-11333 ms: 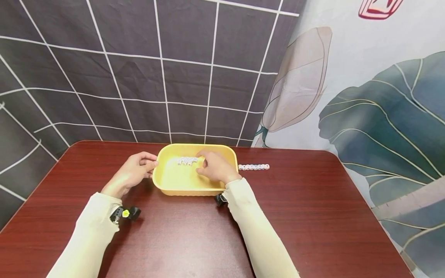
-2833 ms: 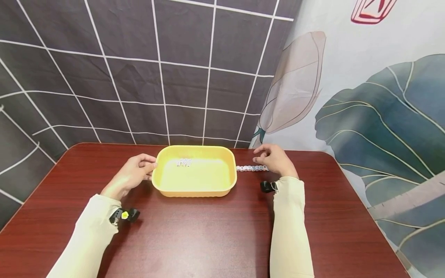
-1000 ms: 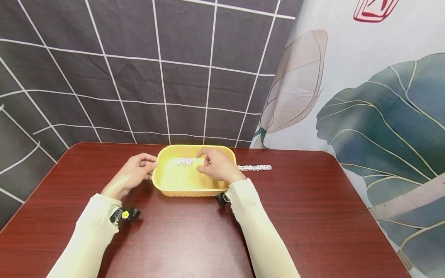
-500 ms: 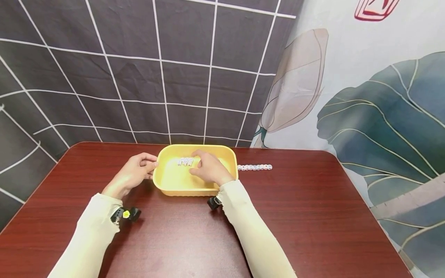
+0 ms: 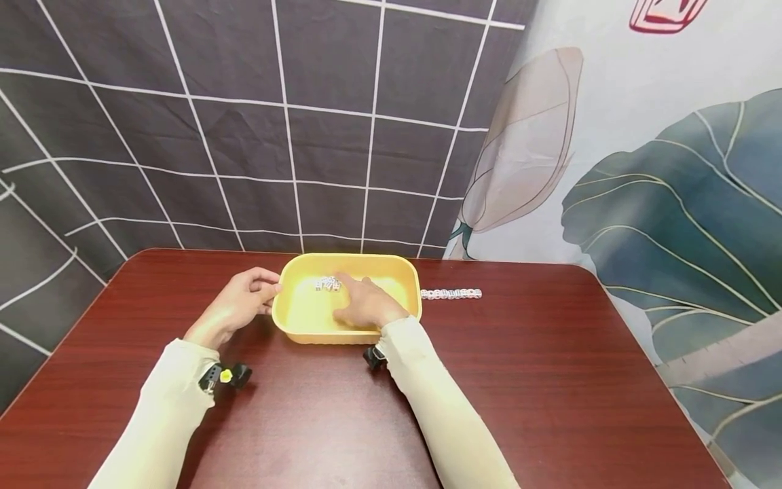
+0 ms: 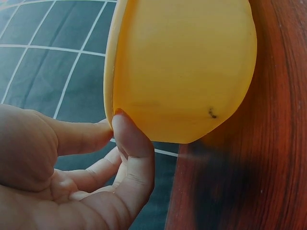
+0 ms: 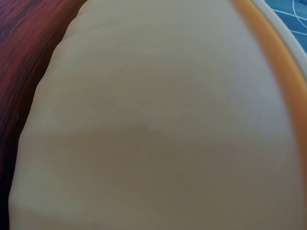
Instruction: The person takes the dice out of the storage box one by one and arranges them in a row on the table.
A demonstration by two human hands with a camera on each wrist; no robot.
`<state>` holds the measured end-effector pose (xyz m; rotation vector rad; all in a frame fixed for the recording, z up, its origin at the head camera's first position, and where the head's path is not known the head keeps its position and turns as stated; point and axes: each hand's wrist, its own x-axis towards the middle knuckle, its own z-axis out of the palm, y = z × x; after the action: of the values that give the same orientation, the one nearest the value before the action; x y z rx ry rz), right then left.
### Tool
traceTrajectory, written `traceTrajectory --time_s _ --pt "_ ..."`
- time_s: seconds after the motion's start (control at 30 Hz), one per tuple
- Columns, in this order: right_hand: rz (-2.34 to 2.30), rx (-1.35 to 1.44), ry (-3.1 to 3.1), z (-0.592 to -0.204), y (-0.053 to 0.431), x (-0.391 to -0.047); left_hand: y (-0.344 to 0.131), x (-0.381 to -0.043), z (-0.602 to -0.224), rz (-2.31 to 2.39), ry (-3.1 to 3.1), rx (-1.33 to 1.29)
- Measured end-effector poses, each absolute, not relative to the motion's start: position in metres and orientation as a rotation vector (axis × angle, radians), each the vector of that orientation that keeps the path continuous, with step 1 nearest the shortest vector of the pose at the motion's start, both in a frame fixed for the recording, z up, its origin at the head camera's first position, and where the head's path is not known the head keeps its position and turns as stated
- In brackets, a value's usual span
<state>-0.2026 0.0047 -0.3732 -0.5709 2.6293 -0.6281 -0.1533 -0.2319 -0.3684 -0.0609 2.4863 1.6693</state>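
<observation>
A yellow plastic tub (image 5: 318, 337) stands near the back of the table, holding a small cluster of white dice (image 5: 328, 283). My left hand (image 5: 239, 302) pinches the tub's left rim between thumb and finger, which the left wrist view shows close up. Inside the tub is my right hand (image 5: 369, 303), its index finger stretched to the right edge of the cluster and its thumb spread apart. Whether that finger touches a die cannot be made out. A straight row of dice (image 5: 451, 294) lies on the table, running rightward from the tub's right side.
The dark red wooden table (image 5: 550, 380) ends at a back edge just behind the tub. Behind it hangs a dark cloth (image 5: 330, 149) with white grid lines. In the right wrist view the tub's wall (image 7: 158, 120) hides the right hand.
My right hand went from the tub to the row's right end, then came back and moved left to the dice. The row is slightly longer than at first. My left hand stayed at the rim.
</observation>
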Motion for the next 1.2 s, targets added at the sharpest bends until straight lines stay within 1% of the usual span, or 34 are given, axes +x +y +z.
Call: traceTrajectory --time_s 0.3,0.6,0.97,1.2 --pt "-0.484 -0.569 2.652 -0.374 0.000 -0.199 -0.233 -0.152 -0.371 1.672 2.482 -0.066" --pt "-0.521 -0.553 2.674 -0.371 0.001 -0.200 -0.231 -0.154 -0.369 1.666 2.489 -0.056" --pt "-0.462 -0.570 2.693 -0.368 -0.005 -0.198 -0.232 -0.153 -0.367 1.669 2.483 -0.060" --pt "-0.428 -0.517 2.643 -0.373 -0.012 -0.196 -0.231 -0.154 -0.368 1.683 2.479 -0.061"
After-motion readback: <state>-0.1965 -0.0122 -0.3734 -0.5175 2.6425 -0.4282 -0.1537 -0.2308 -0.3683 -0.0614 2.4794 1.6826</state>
